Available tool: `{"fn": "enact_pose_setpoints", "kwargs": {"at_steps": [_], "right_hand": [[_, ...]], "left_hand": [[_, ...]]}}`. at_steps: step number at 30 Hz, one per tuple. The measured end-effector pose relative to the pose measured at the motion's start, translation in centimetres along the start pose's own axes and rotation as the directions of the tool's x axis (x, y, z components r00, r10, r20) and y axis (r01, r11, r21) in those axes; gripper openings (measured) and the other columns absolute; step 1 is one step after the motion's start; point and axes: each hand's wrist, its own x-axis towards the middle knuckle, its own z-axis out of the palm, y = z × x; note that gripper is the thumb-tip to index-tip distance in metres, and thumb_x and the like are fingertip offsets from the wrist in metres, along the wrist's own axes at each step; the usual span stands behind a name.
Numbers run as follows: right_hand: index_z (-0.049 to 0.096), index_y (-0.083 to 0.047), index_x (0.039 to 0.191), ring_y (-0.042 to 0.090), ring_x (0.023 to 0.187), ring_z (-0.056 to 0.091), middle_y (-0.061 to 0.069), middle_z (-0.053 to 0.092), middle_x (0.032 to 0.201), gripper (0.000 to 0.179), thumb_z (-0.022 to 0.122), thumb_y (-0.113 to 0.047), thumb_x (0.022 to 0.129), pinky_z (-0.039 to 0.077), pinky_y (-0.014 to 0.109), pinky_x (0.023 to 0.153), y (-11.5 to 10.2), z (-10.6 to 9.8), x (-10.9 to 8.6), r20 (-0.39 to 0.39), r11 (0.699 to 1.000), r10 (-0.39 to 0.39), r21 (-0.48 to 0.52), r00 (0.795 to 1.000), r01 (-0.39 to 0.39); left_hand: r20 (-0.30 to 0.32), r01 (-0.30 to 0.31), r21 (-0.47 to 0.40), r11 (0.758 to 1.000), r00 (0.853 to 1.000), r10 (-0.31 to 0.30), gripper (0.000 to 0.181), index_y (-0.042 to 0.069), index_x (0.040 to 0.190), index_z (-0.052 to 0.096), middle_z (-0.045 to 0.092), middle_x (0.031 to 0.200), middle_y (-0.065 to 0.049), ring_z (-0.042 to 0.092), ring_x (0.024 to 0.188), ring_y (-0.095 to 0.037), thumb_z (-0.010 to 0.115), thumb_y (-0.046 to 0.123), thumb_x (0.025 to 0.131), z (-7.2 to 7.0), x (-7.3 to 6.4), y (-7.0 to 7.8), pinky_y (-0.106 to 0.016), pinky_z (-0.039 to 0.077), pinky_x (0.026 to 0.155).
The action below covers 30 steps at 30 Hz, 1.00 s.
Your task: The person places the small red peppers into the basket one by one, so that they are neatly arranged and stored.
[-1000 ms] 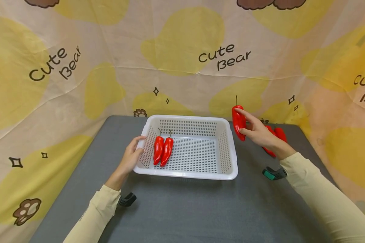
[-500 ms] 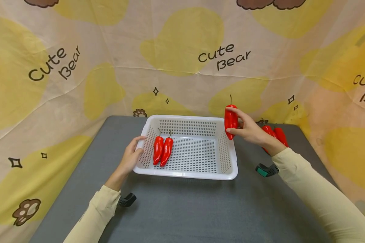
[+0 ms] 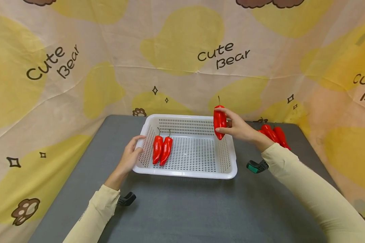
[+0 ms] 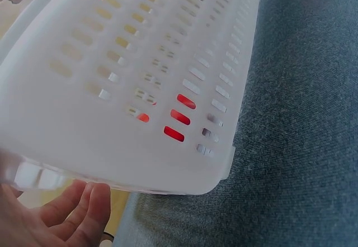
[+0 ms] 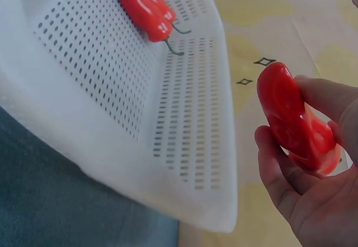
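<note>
A long red chili pepper (image 3: 220,122) is held upright, stem up, between the thumb and fingers of my right hand (image 3: 241,128). It overlaps the back right corner of a white perforated plastic basket (image 3: 185,173) in the head view. In the right wrist view, the held pepper (image 5: 288,110) appears beyond the basket's rim. My left hand (image 3: 128,158) grips the basket's left rim, and its fingers (image 4: 95,210) show at the rim in the left wrist view. Two red peppers (image 3: 166,152) lie side by side at the left inside the basket, stems toward the back.
More red peppers (image 3: 269,133) lie on the grey table (image 3: 182,209) right of the basket, partly behind my right forearm. A printed cloth (image 3: 182,40) hangs behind and along both sides. Dark devices (image 3: 257,166) stick out below both wrists.
My right hand has carried the pepper leftward, from right of the basket to over its back right corner. The left hand, the basket and its two peppers have stayed put.
</note>
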Motion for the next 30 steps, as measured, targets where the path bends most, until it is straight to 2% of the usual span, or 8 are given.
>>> {"fn": "enact_pose_setpoints", "kwargs": {"at_steps": [9,17,21,27,30], "right_hand": [[0.033,-0.004,0.153,0.045,0.107,0.063,0.026,0.044,0.145,0.071,0.069,-0.002,0.092,0.061,0.044,0.083,-0.1,1.2,1.3,0.031,0.999,-0.042,0.012,0.999,0.042],[0.032,-0.004,0.153,0.045,0.113,0.06,0.025,0.043,0.146,0.07,0.067,-0.002,0.092,0.06,0.044,0.086,-0.6,2.7,2.2,0.04,0.998,-0.047,0.053,0.998,0.045],[0.032,-0.007,0.153,0.043,0.11,0.061,0.024,0.044,0.145,0.07,0.067,-0.002,0.093,0.06,0.042,0.084,-0.9,3.4,2.7,0.046,0.997,-0.025,0.072,0.999,0.022],[0.031,-0.01,0.153,0.042,0.111,0.062,0.023,0.044,0.146,0.07,0.067,-0.005,0.093,0.06,0.047,0.086,-1.3,4.2,3.4,0.055,0.995,0.014,0.097,0.998,-0.02],[0.031,-0.011,0.153,0.043,0.112,0.062,0.022,0.044,0.146,0.07,0.068,-0.005,0.093,0.06,0.047,0.086,-1.5,4.6,3.8,0.059,0.994,0.023,0.109,0.998,-0.029]], "left_hand": [[0.004,0.009,0.0,1.0,1.0,-0.009,0.051,0.008,0.147,0.042,0.043,0.154,-0.028,0.057,0.121,-0.049,0.038,0.001,0.096,-0.1,0.1,0.0,-0.059,0.055,0.092],[0.001,-0.003,-0.016,1.0,1.0,0.003,0.052,0.008,0.146,0.042,0.044,0.153,-0.029,0.057,0.12,-0.048,0.039,-0.001,0.095,-0.2,0.1,0.0,-0.049,0.057,0.087],[0.0,0.004,-0.009,1.0,1.0,-0.004,0.052,0.009,0.146,0.043,0.043,0.154,-0.028,0.057,0.121,-0.046,0.039,0.0,0.096,-0.2,0.1,-0.1,-0.046,0.057,0.087],[0.005,0.005,-0.009,1.0,1.0,-0.005,0.051,0.009,0.147,0.042,0.04,0.156,-0.027,0.056,0.122,-0.049,0.038,0.0,0.096,-0.2,0.0,0.0,-0.056,0.056,0.091],[0.007,0.006,-0.011,1.0,1.0,-0.006,0.052,0.008,0.147,0.041,0.04,0.156,-0.027,0.056,0.123,-0.047,0.038,0.0,0.096,-0.1,0.0,0.1,-0.051,0.057,0.09]]}}
